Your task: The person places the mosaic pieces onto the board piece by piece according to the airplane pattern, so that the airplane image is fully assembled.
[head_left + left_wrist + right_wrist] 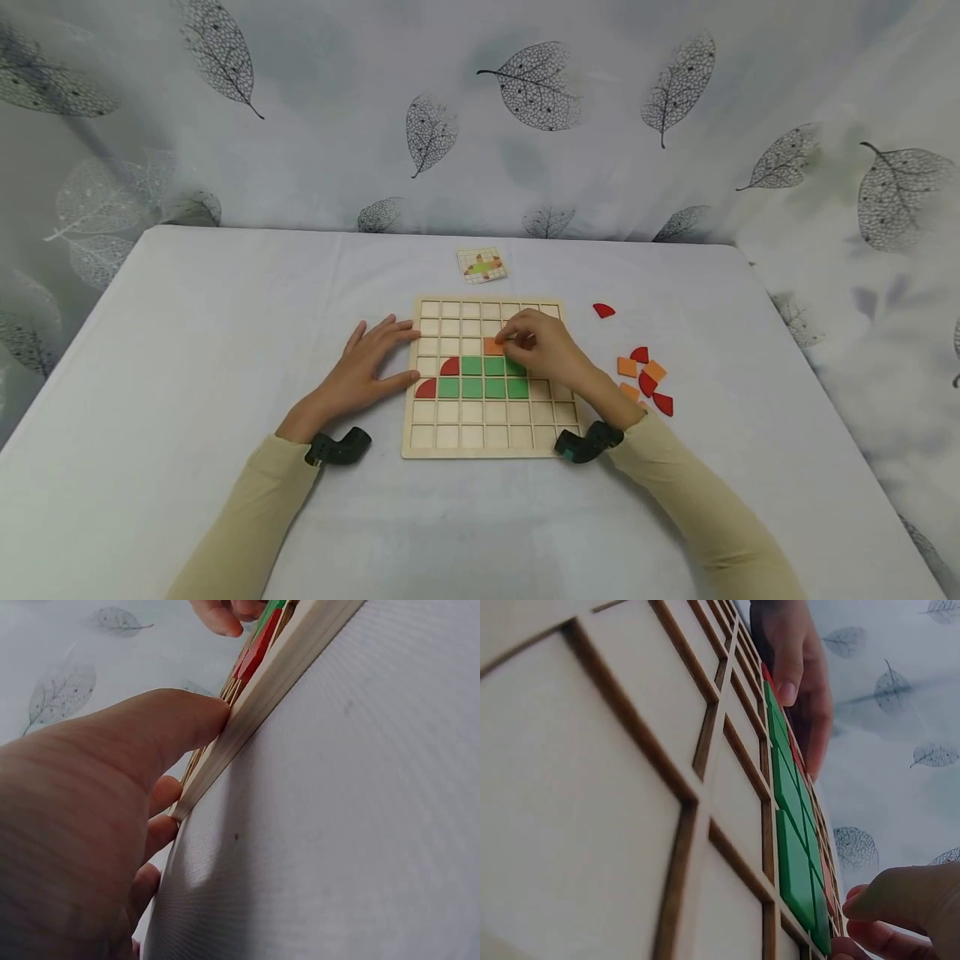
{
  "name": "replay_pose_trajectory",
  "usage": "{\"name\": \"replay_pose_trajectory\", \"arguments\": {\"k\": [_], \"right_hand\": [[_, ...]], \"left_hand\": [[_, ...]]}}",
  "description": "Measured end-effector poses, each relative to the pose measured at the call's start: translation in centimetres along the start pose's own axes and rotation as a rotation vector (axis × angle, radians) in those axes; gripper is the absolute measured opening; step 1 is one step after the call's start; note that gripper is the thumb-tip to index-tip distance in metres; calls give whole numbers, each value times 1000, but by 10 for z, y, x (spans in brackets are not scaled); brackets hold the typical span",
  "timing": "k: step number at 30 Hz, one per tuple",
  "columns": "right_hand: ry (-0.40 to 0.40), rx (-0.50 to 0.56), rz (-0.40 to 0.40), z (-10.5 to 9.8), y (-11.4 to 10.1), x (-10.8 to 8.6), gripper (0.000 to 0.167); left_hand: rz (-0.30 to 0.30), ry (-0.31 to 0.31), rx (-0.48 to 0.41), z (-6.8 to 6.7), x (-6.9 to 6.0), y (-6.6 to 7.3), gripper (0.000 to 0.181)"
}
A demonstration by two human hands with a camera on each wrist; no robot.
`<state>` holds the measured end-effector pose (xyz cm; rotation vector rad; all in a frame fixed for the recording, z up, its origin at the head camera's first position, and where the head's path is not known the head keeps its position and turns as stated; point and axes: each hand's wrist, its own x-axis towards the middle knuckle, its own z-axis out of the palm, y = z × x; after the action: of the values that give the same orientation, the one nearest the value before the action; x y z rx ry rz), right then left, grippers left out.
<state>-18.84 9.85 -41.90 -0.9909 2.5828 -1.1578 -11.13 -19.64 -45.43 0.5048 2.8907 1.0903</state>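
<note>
A wooden grid board (447, 412) lies on the table in the head view. Green square tiles (472, 387) fill cells in two neighbouring rows, with a red quarter-circle tile (426, 388) at the left end of each row. My left hand (367, 362) rests spread against the board's left edge; the left wrist view shows its thumb (180, 724) touching the rim. Above the green rows, my right hand (543, 346) pinches at the right side of an orange square tile (492, 346) in a cell. Its curled fingers partly hide that tile and nearby cells.
Right of the board lie several loose red quarter-circles (663, 404) and orange squares (627, 367). One red quarter-circle (603, 310) lies apart, farther back. A small pattern card (482, 265) lies behind the board. Leaf-printed cloth (315, 125) hangs beyond the table's far edge.
</note>
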Motion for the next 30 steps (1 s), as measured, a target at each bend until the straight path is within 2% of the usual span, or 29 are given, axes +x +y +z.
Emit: {"name": "replay_pose_trajectory", "arguments": {"k": [12, 18, 30], "right_hand": [[46, -27, 14, -13, 7, -6, 12], [68, -1, 37, -20, 16, -11, 15], [124, -13, 118, -42, 23, -20, 20]], "left_hand": [[-12, -17, -5, -2, 1, 0, 61], [-6, -11, -6, -2, 1, 0, 60], [-11, -12, -6, -1, 1, 1, 61]]}}
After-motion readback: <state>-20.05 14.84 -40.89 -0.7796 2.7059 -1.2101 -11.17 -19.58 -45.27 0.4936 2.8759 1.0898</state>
